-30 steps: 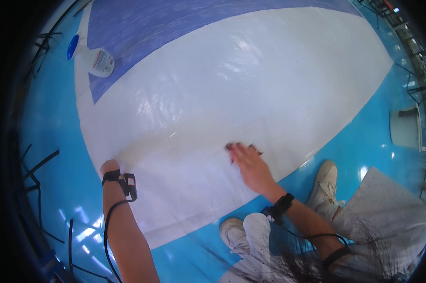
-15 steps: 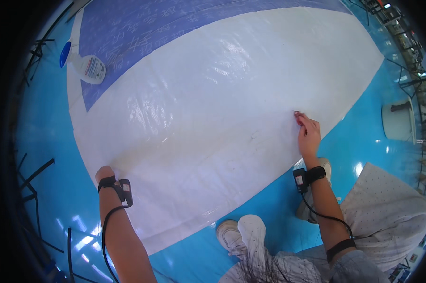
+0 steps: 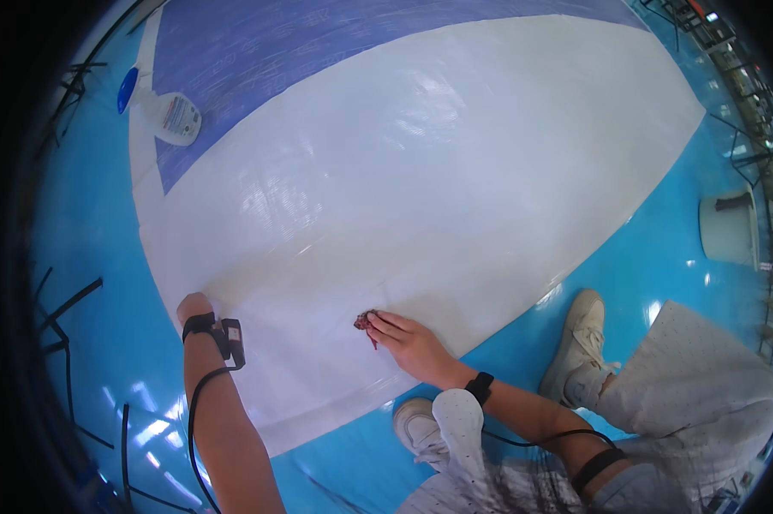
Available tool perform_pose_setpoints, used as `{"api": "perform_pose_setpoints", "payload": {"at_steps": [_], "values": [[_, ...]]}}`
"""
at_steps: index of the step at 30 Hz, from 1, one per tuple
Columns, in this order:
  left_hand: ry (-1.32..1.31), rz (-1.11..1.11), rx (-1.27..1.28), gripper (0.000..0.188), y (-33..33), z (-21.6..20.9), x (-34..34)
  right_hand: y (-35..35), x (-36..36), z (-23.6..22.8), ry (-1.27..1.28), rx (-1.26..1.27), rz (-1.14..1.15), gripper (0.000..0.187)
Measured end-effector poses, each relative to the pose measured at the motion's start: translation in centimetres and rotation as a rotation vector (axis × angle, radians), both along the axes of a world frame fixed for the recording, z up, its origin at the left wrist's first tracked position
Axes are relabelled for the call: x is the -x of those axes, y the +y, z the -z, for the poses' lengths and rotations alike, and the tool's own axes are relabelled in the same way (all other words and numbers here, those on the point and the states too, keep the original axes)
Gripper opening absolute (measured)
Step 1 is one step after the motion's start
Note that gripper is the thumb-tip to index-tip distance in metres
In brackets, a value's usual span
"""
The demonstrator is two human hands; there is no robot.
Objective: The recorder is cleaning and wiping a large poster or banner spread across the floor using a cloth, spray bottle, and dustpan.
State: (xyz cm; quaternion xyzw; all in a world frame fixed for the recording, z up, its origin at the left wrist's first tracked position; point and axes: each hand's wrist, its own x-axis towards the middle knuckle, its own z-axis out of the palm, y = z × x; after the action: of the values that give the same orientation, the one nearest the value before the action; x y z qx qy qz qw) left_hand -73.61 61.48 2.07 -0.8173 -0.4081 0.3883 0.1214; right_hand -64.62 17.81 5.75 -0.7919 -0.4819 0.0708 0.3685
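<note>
A big white sheet (image 3: pixel 455 154) with a blue band (image 3: pixel 318 43) at its far side lies flat on the bright blue floor (image 3: pixel 86 240). My right hand (image 3: pixel 408 338) presses a small dark red cloth (image 3: pixel 365 322) against the sheet near its front edge, fingers closed over it. My left hand (image 3: pixel 193 304) is curled down at the sheet's left edge, mostly hidden behind my wrist; I cannot tell whether it holds anything. A black band with a small device (image 3: pixel 232 338) sits on that wrist.
A white spray bottle with a blue cap (image 3: pixel 165 111) lies at the sheet's far left corner. My white shoes (image 3: pixel 579 347) and pale dotted trousers (image 3: pixel 703 385) are at lower right. A grey bin (image 3: pixel 731 230) stands at right. Black stand legs (image 3: pixel 69 300) line the left.
My right hand swept from the sheet's middle out to the right edge, then came back left and nearer to me, still on the red cloth. My left hand stayed at the left edge.
</note>
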Motion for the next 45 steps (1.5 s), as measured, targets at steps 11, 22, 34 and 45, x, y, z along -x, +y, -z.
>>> {"api": "perform_pose_setpoints", "payload": {"at_steps": [11,22,34,45], "values": [[-0.220,0.195,0.013,0.041,-3.4,-5.1,1.6,-6.6,-6.4,-1.4,-0.148,0.003,0.601,0.020],[-0.958,-0.011,0.050,0.049,-16.3,-5.5,15.1,3.0,3.1,-1.1,0.191,0.090,-0.546,0.023],[-1.057,-0.363,-0.001,0.069,-26.1,-4.7,25.1,-1.2,-3.6,-0.8,-0.205,0.235,-1.327,0.043],[-1.183,-0.378,-0.024,0.066,-26.9,-3.2,25.9,4.4,2.5,-2.0,-0.062,0.396,-1.420,0.063]]}}
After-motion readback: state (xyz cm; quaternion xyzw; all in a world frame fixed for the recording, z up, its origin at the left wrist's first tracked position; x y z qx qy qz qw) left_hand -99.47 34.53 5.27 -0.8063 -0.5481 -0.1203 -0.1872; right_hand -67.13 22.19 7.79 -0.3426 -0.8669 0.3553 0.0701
